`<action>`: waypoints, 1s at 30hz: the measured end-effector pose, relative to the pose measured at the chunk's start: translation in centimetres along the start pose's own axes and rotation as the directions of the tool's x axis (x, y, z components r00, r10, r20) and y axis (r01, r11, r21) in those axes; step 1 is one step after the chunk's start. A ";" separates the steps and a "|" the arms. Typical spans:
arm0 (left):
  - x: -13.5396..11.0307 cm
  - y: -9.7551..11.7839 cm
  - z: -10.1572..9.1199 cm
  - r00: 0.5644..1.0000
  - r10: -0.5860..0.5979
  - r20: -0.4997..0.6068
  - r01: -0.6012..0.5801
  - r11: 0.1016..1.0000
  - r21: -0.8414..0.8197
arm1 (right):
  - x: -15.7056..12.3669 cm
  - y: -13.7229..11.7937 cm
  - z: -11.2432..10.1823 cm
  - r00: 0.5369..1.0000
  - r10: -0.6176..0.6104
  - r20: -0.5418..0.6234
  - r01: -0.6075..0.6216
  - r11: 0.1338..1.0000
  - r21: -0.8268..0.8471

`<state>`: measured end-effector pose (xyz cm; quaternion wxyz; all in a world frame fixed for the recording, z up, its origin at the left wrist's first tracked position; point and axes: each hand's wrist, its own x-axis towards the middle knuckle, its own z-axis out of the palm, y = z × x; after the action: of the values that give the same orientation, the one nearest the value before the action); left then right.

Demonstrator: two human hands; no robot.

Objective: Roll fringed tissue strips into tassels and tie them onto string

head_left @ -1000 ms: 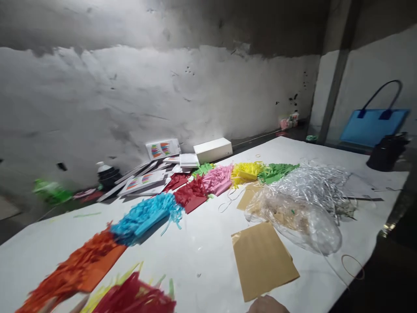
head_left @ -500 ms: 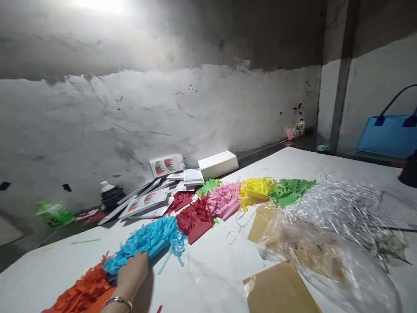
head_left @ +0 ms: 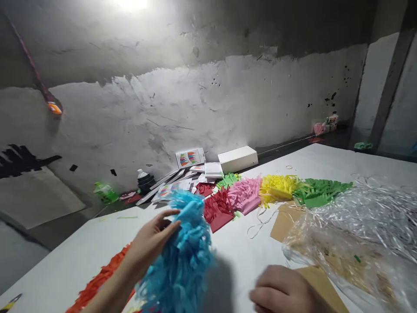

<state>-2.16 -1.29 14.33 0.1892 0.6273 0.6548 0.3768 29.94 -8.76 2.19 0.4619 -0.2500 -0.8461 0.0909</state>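
My left hand [head_left: 148, 243] grips a bundle of blue fringed paper [head_left: 182, 256] and holds it lifted above the white table [head_left: 228, 248]. My right hand [head_left: 282, 293] is curled at the bottom edge, resting near a brown paper sheet [head_left: 325, 287]; what it holds, if anything, is hidden. Orange fringed paper [head_left: 97, 282] lies on the table under my left forearm. Beyond the blue bundle lie red [head_left: 218, 208], pink [head_left: 244, 195], yellow [head_left: 278, 187] and green [head_left: 317, 193] fringed paper piles in a row.
A clear plastic bag [head_left: 352, 248] of shiny strips fills the table's right side. A white box [head_left: 237, 158], printed cards [head_left: 190, 157] and a dark bottle [head_left: 145, 180] sit at the far edge by the wall. Another brown sheet [head_left: 285, 219] lies mid-table.
My left hand has taken hold of the blue fringed paper and lifted it off the table toward me. My right hand has come into view at the bottom. The camera has swung left.
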 end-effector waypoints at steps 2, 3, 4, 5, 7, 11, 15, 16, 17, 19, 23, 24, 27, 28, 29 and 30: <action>-3.3 0.6 3.0 0.990 -0.041 0.138 0.067 0.979 -0.193 | 3.0 -2.2 1.2 0.987 -0.114 -0.114 0.120 0.992 0.043; -4.8 0.6 4.5 0.981 -0.055 0.185 0.100 0.965 -0.244 | 4.2 -3.1 2.1 0.990 -0.096 -0.100 0.100 0.994 0.032; -6.2 0.5 5.8 0.973 -0.069 0.218 0.132 0.949 -0.287 | 4.9 -3.7 3.1 0.996 -0.061 -0.062 0.060 0.998 -0.012; -7.4 0.3 7.0 0.968 -0.082 0.238 0.155 0.938 -0.309 | 5.1 -4.0 4.0 1.000 -0.022 -0.011 0.021 0.998 -0.067; -9.6 -0.6 9.1 0.960 -0.108 0.259 0.194 0.921 -0.338 | 4.4 -4.1 5.5 0.994 0.062 0.095 -0.044 0.983 -0.178; -13.7 -3.5 11.9 0.945 -0.182 0.271 0.292 0.843 -0.452 | 1.1 -3.0 6.5 0.964 0.204 0.170 -0.187 0.976 -0.110; -16.8 -5.8 13.9 0.946 -0.161 0.281 0.302 0.752 -0.586 | -0.3 -2.4 5.7 0.864 0.484 0.137 -0.502 0.845 0.184; -17.3 -6.2 14.2 0.948 -0.152 0.280 0.297 0.744 -0.599 | -0.3 -2.3 5.5 0.832 0.539 0.136 -0.555 0.800 0.229; -17.6 -6.5 14.5 0.948 -0.153 0.278 0.297 0.737 -0.607 | -0.1 -2.3 5.3 0.804 0.578 0.140 -0.593 0.762 0.259; -18.0 -6.9 14.9 0.949 -0.163 0.269 0.299 0.731 -0.613 | 0.2 -2.2 5.0 0.772 0.614 0.165 -0.633 0.717 0.292; -18.3 -7.2 14.9 0.954 -0.143 0.263 0.275 0.765 -0.582 | 0.7 -2.0 4.4 0.745 0.623 0.238 -0.665 0.669 0.332; -18.3 -7.1 14.8 0.954 -0.134 0.267 0.269 0.776 -0.571 | 0.8 -1.9 4.2 0.745 0.618 0.252 -0.666 0.666 0.336; -18.6 -6.7 14.6 0.951 -0.131 0.279 0.268 0.799 -0.538 | 0.8 -1.9 3.9 0.746 0.602 0.285 -0.666 0.658 0.352; -18.7 -6.5 14.5 0.951 -0.133 0.280 0.268 0.805 -0.530 | 0.8 -1.9 3.8 0.744 0.600 0.295 -0.668 0.654 0.356; -18.8 -6.4 14.5 0.953 -0.133 0.274 0.264 0.808 -0.526 | 0.8 -1.9 3.8 0.741 0.598 0.305 -0.671 0.648 0.360; -18.9 -6.3 14.4 0.955 -0.131 0.266 0.257 0.811 -0.525 | 0.8 -1.9 3.7 0.737 0.597 0.316 -0.676 0.642 0.363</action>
<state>6.65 -15.34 -3.77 0.4706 0.5122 0.5537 0.4579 25.86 -9.70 1.40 0.3724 -0.4083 -0.6924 0.4638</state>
